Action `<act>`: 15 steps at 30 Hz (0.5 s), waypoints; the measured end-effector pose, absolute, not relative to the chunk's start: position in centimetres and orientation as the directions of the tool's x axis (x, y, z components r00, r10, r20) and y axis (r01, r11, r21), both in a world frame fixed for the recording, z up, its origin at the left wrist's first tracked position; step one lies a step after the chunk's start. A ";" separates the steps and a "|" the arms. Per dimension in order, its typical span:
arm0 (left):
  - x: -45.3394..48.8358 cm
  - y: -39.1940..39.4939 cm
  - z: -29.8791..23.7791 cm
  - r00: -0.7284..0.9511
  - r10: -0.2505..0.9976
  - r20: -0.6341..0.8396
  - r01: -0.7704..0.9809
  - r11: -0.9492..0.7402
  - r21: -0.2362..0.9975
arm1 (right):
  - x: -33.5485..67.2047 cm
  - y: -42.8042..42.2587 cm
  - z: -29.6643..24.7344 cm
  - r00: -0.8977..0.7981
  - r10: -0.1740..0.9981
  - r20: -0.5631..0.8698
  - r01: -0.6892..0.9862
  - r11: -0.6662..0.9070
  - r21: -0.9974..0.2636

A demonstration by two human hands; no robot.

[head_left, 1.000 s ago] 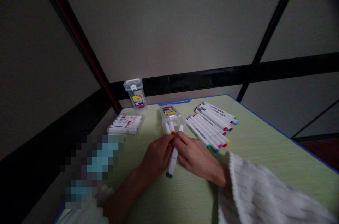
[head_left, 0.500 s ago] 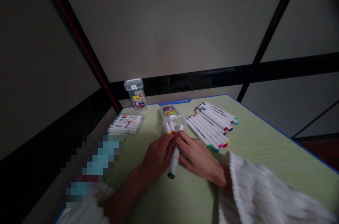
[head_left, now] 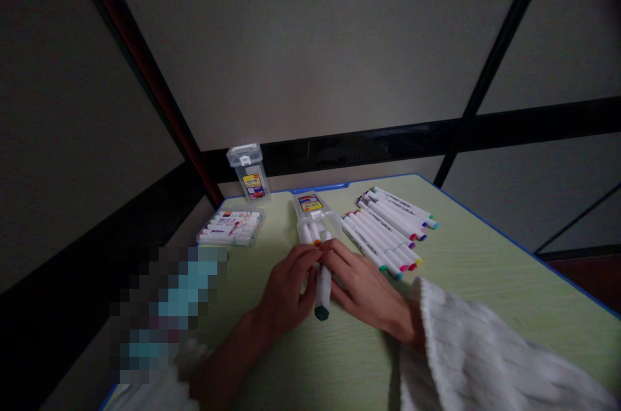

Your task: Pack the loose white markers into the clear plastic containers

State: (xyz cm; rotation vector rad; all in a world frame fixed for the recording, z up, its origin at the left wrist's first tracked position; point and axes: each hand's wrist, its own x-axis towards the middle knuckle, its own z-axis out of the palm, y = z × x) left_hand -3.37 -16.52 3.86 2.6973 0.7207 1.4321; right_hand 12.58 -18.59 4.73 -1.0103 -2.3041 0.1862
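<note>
1. Reaching in from four and seven o'clock, the right sleeve (head_left: pixel 466 346) and left sleeve (head_left: pixel 150 391) are covering part of the tabletop (head_left: pixel 272 366) (the dial's centre being where the hands meet).
2. The held marker (head_left: pixel 323 288) is pointing its dark green end toward six o'clock and its other end toward twelve, probably kept lengthwise so both hands can steady it from the sides.
3. The left hand (head_left: pixel 294 281) and right hand (head_left: pixel 356 281) are clamping that marker between them, their fingertips coming together above it; the underside of the grip is staying hidden.
4. Just beyond the fingers, two white markers (head_left: pixel 310 232) are lying side by side at the near end of the lying case; whether they are resting fully inside, I cannot tell.
5. At twelve o'clock, the lying case (head_left: pixel 310 207) is resting label up, its clasp end facing the wearer, seemingly for easy reach.
6. Toward one and two o'clock, loose markers (head_left: pixel 385 243) are fanning out, perhaps spread so their coloured ends show.
7. At ten o'clock, a flat marker pack (head_left: pixel 230 228) is lying face up.
8. Farther, at eleven, an upright case (head_left: pixel 250 175) is standing on its base near the wall (head_left: pixel 310 61).
</note>
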 end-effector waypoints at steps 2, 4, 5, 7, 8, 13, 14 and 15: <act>-3.4 -16.6 4.0 0.467 0.367 0.805 0.387 -0.903 0.186 | 12.6 -18.6 4.7 -0.529 0.703 0.476 0.614 0.704 -0.358; -3.5 -16.7 4.0 0.462 0.331 0.823 0.378 -0.913 0.155 | 12.6 -18.5 4.7 -0.529 0.702 0.477 0.609 0.705 -0.363; -3.5 -16.7 4.1 0.464 0.312 0.829 0.371 -0.918 0.138 | 12.6 -18.5 4.7 -0.527 0.702 0.479 0.605 0.706 -0.368; -3.6 -16.9 4.1 0.476 0.265 0.838 0.355 -0.930 0.093 | 12.7 -18.5 4.7 -0.522 0.702 0.484 0.597 0.706 -0.381; -3.6 -17.0 4.1 0.487 0.239 0.840 0.344 -0.937 0.067 | 12.7 -18.5 4.7 -0.521 0.702 0.486 0.591 0.707 -0.389; -3.5 -17.6 4.6 0.549 0.159 0.820 0.323 -0.946 -0.032 | 12.7 -18.4 4.8 -0.517 0.701 0.491 0.556 0.711 -0.430; -3.5 -17.6 4.7 0.556 0.154 0.817 0.324 -0.945 -0.043 | 12.7 -18.4 4.8 -0.516 0.703 0.489 0.555 0.709 -0.435; -3.4 -17.7 4.8 0.559 0.154 0.815 0.330 -0.943 -0.049 | 12.7 -18.4 4.8 -0.516 0.706 0.486 0.555 0.707 -0.437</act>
